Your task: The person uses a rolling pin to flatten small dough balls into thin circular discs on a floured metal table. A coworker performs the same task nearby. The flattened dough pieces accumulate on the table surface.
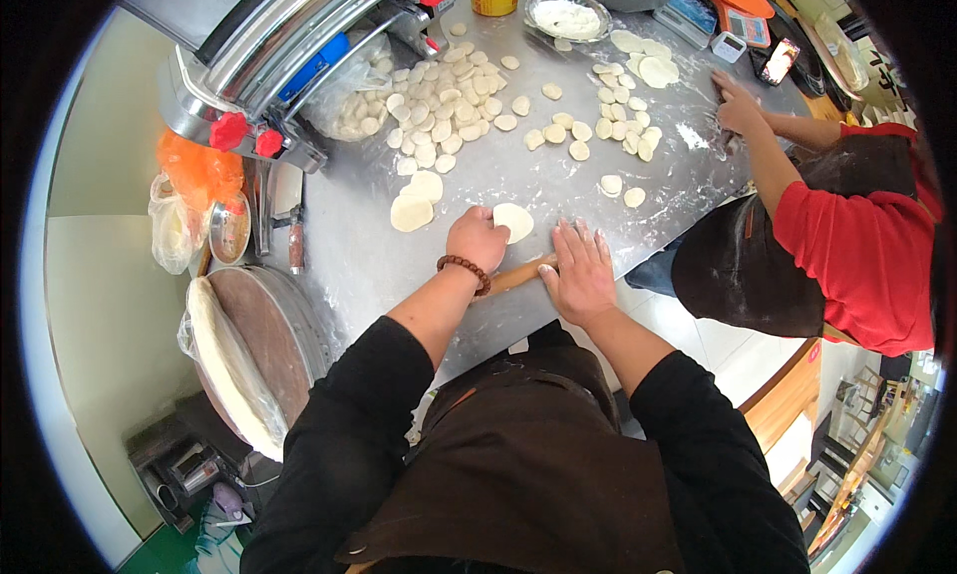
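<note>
My left hand (478, 239), with a brown beaded bracelet at the wrist, pinches the edge of a round, flat dough wrapper (514, 222). My right hand (585, 275) lies flat over one end of a wooden rolling pin (516, 277), fingers stretched out rather than wrapped around it. The pin runs slantwise along the near side of the steel table (359, 290), and its other end passes behind my left wrist. Beyond my left hand lie a few rolled wrappers (412, 213). Farther back, many small flattened dough pieces (456, 99) form a heap.
A steel roller machine (299, 50) stands at the back left. Below it are a knife (296, 241) and a round board (258, 327). A flour bowl (567, 17) sits at the back. At right, a co-worker's hands (736, 106) rest on the table near a lit phone (780, 61).
</note>
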A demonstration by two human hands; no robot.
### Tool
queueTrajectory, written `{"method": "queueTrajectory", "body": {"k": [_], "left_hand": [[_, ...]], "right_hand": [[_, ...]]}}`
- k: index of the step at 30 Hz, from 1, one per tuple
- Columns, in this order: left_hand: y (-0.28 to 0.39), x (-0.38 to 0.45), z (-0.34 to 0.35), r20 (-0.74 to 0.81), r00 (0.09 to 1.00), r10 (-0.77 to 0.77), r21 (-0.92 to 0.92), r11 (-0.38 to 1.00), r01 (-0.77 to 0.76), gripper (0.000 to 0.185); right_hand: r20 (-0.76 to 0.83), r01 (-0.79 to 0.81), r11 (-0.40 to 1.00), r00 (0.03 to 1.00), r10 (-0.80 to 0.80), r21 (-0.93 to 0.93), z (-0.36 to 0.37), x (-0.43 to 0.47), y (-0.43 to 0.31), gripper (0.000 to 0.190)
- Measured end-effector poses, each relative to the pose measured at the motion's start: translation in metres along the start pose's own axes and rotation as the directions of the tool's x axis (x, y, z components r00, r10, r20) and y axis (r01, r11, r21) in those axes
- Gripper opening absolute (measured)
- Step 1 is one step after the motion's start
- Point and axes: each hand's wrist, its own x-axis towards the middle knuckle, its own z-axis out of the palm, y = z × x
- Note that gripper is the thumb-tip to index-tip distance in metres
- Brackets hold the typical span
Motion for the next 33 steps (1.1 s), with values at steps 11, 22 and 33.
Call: {"method": "queueTrajectory", "body": {"k": [11, 22, 33], "left_hand": [[0.005, 0.013, -0.020, 0.173, 0.960, 0.218, 0.142, 0.959, -0.243, 0.022], [0.006, 0.013, -0.037, 0.107, 0.982, 0.157, 0.018, 0.987, -0.160, 0.027], [-0.038, 0.043, -0.117, -0.302, 0.929, 0.212, 0.277, 0.953, -0.127, 0.024]], "right_hand": [[-0.126, -0.062, 0.996, 0.991, 0.053, -0.068, -0.008, 0.118, -0.018, 0.066], [-0.009, 0.039, 0.999, 0.999, -0.039, 0.001, -0.004, 0.021, -0.001, 0.062], [-0.079, 0.048, 0.999, 0.996, -0.047, 0.012, 0.014, 0.013, 0.009, 0.062]]}}
